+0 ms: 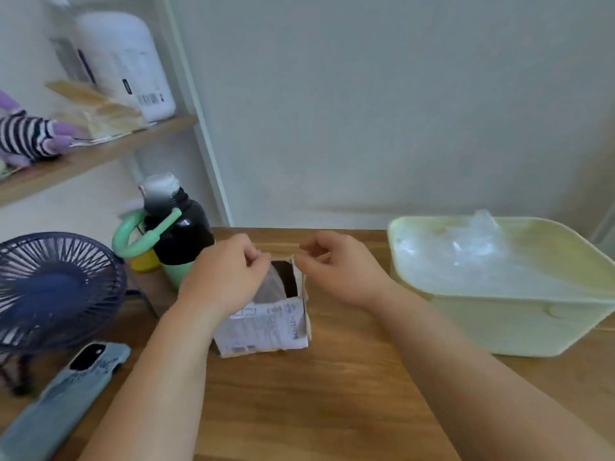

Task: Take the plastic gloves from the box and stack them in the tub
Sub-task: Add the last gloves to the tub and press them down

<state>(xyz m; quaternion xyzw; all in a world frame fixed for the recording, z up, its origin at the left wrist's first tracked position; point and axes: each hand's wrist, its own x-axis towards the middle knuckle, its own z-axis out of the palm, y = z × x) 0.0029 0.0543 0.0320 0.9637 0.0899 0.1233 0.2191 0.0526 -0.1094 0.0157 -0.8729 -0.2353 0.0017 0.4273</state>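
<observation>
Box: a small paper box (266,324) stands in the middle of the table (316,394). Its top is open and dark inside.
Writing on the box: rows of tiny print and a bar code on the front. It is too blurry to read.
Glove: one thin see-through glove (271,287) sticks up out of the open top.
Left hand: the left hand (226,271) has its fingers curled in and pinches the top of the glove.
Right hand: the right hand (336,271) pinches the top right edge of the box with its thumb and fingers.
Tub: a pale yellow tub (499,324) sits to the right, apart from the box. Its right side runs past the edge of the view.
Pile of gloves: a pile of gloves (466,257) lies in the tub, up near its rim.
Open room: bare wood shows between the box and the tub, and in front of the box between the two arms.
Back edge: the table ends at the wall (366,111), just behind the hands.
Bottle: a black bottle (181,227) with a green loop stands close behind the left hand.
Fan: a dark blue fan (56,287) stands at the left side.
Phone: a phone (66,390) in a blue case lies in front of the fan.
Shelf: a wooden shelf (83,161) holds a white jug (126,64) and a stripy toy (30,134).
Writing on the jug: a bar code and a dark label, too blurry to read.
</observation>
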